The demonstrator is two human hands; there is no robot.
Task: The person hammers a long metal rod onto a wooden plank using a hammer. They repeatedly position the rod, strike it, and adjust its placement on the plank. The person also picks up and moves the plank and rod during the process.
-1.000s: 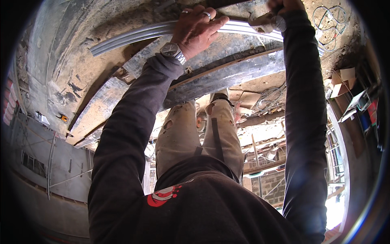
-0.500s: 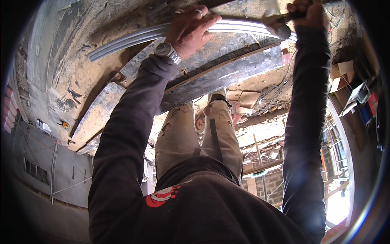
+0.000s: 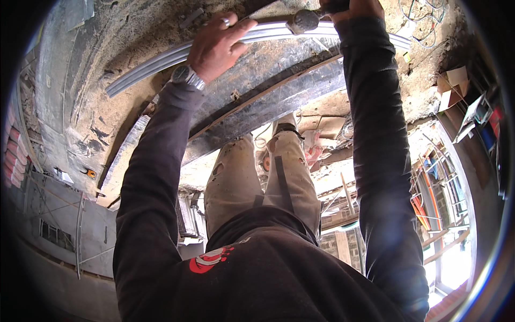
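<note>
Two hands at work: my left hand [image 3: 217, 51] lies over the long grey metal strip [image 3: 145, 71], thumb and forefinger apart, can't tell if gripping; my right hand [image 3: 360, 11] wraps the hammer [image 3: 304, 21], head at the strip, contact unclear. Strip crosses upper view, near dark board [image 3: 268, 67].

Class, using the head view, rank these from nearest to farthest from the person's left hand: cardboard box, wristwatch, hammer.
1. Wristwatch: on the wrist, just behind the left hand.
2. Hammer: to that hand's right, gripped by the right hand.
3. Cardboard box: farthest, toward the picture's right edge.
</note>
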